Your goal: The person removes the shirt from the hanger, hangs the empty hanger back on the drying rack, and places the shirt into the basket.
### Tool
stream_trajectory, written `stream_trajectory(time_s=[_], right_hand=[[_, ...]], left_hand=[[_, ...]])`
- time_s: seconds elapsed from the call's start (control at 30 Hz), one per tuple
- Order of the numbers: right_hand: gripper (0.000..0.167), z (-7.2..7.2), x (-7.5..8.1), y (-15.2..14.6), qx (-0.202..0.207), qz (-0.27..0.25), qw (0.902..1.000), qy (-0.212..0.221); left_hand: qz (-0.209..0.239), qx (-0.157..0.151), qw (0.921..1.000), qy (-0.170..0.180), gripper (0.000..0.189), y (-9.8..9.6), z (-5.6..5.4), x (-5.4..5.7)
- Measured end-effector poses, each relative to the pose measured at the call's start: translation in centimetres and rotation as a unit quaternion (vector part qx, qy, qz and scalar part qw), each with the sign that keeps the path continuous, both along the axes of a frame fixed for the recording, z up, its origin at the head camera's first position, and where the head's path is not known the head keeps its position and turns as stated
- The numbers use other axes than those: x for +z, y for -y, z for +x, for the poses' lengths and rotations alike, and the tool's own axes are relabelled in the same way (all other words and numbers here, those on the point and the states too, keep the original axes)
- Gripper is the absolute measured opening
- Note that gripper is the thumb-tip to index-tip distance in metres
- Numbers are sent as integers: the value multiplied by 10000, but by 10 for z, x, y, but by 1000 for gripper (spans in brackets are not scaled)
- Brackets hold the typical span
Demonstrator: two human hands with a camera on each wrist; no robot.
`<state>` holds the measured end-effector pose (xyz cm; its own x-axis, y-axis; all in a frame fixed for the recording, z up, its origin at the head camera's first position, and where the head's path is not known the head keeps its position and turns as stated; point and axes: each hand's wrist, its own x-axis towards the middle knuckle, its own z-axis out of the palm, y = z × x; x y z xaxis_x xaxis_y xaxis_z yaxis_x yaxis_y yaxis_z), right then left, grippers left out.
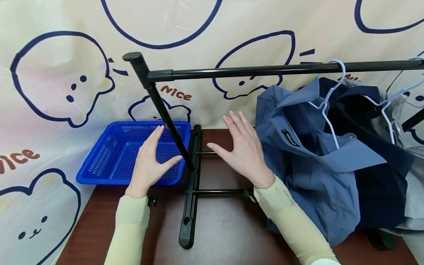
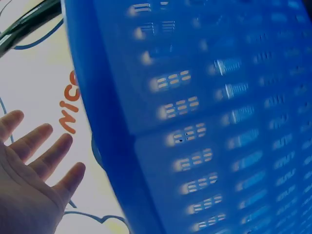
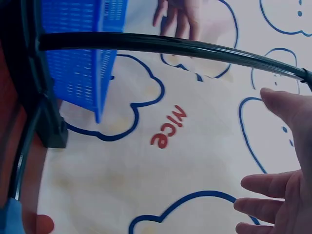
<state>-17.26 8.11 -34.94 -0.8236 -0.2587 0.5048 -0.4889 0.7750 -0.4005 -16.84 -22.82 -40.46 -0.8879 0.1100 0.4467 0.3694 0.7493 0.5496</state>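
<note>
My left hand (image 1: pixel 149 160) hovers over the near part of a blue plastic basket (image 1: pixel 112 180), fingers straight and thumb spread, holding nothing. In the left wrist view the hand (image 2: pixel 34 180) appears beside the basket's wall (image 2: pixel 112 122). My right hand (image 1: pixel 243 151) is raised between the rack's upright post (image 1: pixel 169 121) and a blue-grey shirt (image 1: pixel 318 184), its fingers extended and nothing in its grasp. The shirt hangs from a pale hanger (image 1: pixel 326 106) on the black rail (image 1: pixel 245 71). In the right wrist view the right hand (image 3: pixel 287 161) is partly cut off by the frame edge.
A dark navy garment (image 1: pixel 381 198) and a grey one (image 1: pixel 414 191) hang farther right. The rack's black foot (image 1: pixel 187 232) and lower crossbars stand on the brown table (image 1: pixel 225 228). A cartoon-printed cloth (image 1: pixel 66 147) covers the wall behind.
</note>
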Motion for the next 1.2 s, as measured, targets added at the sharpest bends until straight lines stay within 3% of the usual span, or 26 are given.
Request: stream_trajectory(time_s=[0.5, 0.83, 1.2], right_hand=[[74, 26, 30, -22, 371, -792, 9901, -1096], [70, 47, 58, -37, 552, -1354, 9757, -1634], [76, 63, 79, -58, 109, -1486, 9642, -2194]], left_hand=[[445, -336, 9959, -716, 95, -18, 13, 3], [534, -630, 9893, -1206, 93, -27, 21, 4], [633, -568, 9848, -1512, 82, -35, 30, 5]])
